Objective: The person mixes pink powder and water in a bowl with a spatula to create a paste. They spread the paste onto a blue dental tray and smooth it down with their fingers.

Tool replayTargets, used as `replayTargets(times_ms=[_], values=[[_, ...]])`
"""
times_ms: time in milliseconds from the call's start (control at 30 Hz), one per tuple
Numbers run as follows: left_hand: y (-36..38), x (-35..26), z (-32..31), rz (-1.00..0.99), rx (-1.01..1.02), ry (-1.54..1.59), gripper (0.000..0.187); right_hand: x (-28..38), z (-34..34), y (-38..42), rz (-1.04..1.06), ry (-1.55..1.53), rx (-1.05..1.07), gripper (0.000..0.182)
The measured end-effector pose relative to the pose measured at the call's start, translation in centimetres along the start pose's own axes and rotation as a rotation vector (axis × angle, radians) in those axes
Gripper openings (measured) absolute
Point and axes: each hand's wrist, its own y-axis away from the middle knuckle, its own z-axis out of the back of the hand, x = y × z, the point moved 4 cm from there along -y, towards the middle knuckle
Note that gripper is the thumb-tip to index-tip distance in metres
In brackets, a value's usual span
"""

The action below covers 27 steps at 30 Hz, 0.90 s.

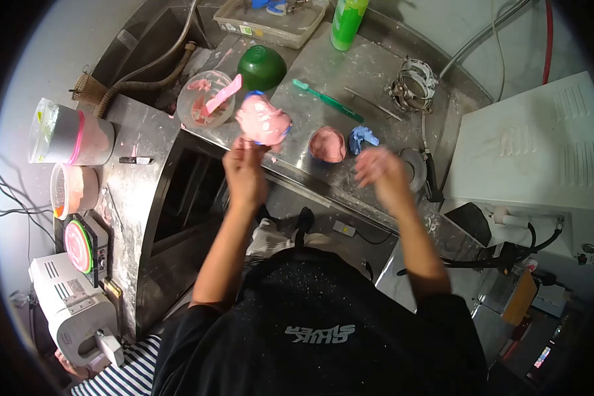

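Observation:
My left hand (245, 173) holds up a blue tray covered with pink paste (263, 121), pinched at its lower edge over the counter's front. My right hand (384, 173) is smeared by motion above the counter's front edge, just below a blue moulded piece (362, 139); whether its fingers hold anything cannot be made out. Between the hands, a round pink-filled mould (327, 144) lies on the metal counter. A clear bowl (186, 109) with pink remains and a pink spatula (223, 95) stands left of the paste-covered tray.
Behind lie a green rubber bowl (262, 67), a green toothbrush (327, 101), a thin metal rod (373, 103) and a wire-like metal ring (412, 86). A green bottle (348, 24) stands at the back. Tubs (94, 137) line the left side. Another person's hand (70, 364) shows at lower left.

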Motion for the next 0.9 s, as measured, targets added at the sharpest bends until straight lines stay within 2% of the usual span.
replayTargets(times_ms=[33, 67, 100, 133, 200, 233, 333, 467, 500, 600, 633, 700, 767, 867, 900], values=[[0.1, 3.2, 0.0, 0.036, -0.076, 0.059, 0.020, -3.0, -2.3, 1.3, -0.159, -0.066, 0.042, 0.025], [-0.1, 6.2, 0.0, 0.059, -0.067, 0.125, 0.018, -4.0, -3.9, 1.4, -0.235, -0.278, -0.087, 0.024], [-1.0, 9.5, 0.4, 0.053, 0.050, 0.250, 0.022, -6.0, -4.6, 0.8, -0.193, -0.250, -0.192, 0.026], [-1.0, 9.4, -1.8, 0.089, 0.004, 0.344, 0.017, -6.0, -5.2, 0.1, -0.169, -0.218, -0.219, 0.027], [-1.3, 11.2, -3.0, 0.162, -0.036, 0.335, 0.018, -6.0, -5.7, -1.0, -0.122, -0.152, -0.268, 0.028], [-1.4, 12.0, -2.9, 0.194, -0.059, 0.333, 0.019, -6.5, -5.4, -1.5, -0.204, -0.093, -0.203, 0.029], [-1.3, 13.2, -2.9, 0.268, -0.093, 0.361, 0.020, -6.6, -5.5, -1.5, -0.119, -0.316, -0.245, 0.029], [-0.7, 8.7, -4.9, 0.277, 0.027, 0.433, 0.018, -5.0, -5.3, -0.3, 0.160, -0.669, -0.156, 0.031], [-0.5, 7.2, -5.5, 0.279, 0.066, 0.436, 0.016, -4.3, -5.4, 0.0, 0.176, -0.847, -0.054, 0.050], [0.3, 1.0, -8.5, 0.255, 0.219, 0.382, 0.021, 1.6, -5.8, 0.3, 0.194, -1.112, 0.208, 0.070], [0.6, -1.2, -9.5, 0.242, 0.281, 0.376, 0.020, 3.0, -6.0, 0.2, 0.094, -1.179, 0.222, 0.083], [0.7, -3.5, -10.0, 0.194, 0.400, 0.366, 0.022, 2.2, -6.2, 0.1, 0.135, -1.281, 0.342, 0.083], [1.1, -6.1, -11.4, 0.162, 0.388, 0.374, 0.016, 3.3, -6.6, 0.0, 0.163, -1.369, 0.434, 0.086], [1.7, -10.7, -12.0, 0.013, 0.343, 0.205, 0.017, 6.7, -7.9, 0.3, 0.212, -1.514, 0.379, 0.088], [1.7, -12.3, -11.7, -0.057, 0.301, 0.118, 0.017, 7.0, -8.0, 0.2, 0.176, -1.473, 0.372, 0.088]])
